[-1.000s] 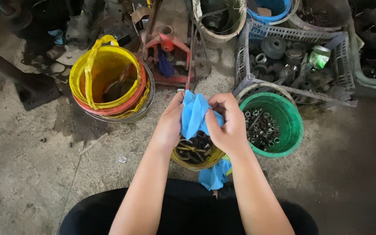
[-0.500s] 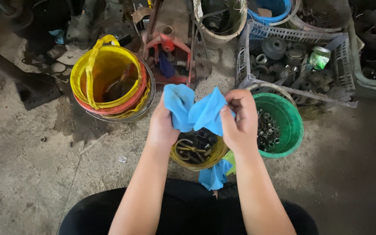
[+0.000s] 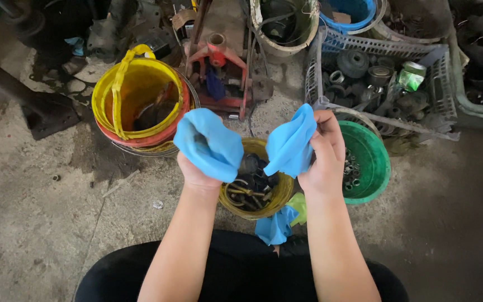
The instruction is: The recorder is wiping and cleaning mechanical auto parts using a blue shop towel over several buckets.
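Note:
My left hand is raised over a small yellow bucket of bolts and dark metal parts. A piece of blue cloth covers its fingers, and I cannot tell whether it is a glove. My right hand is shut on a second piece of blue cloth, pinching it at the top so it hangs down. The two pieces are apart, with the bucket showing between them. A third blue piece lies by my knees beside a bit of green cloth.
A green bucket of nuts stands right of my right hand. A large yellow bucket sits at the left, and a red metal tool behind. A grey crate of metal parts is at the back right. The floor is stained concrete.
My hands were together on one bunch of blue cloth. They have moved apart, each now carrying its own piece, and the left piece covers my fingers.

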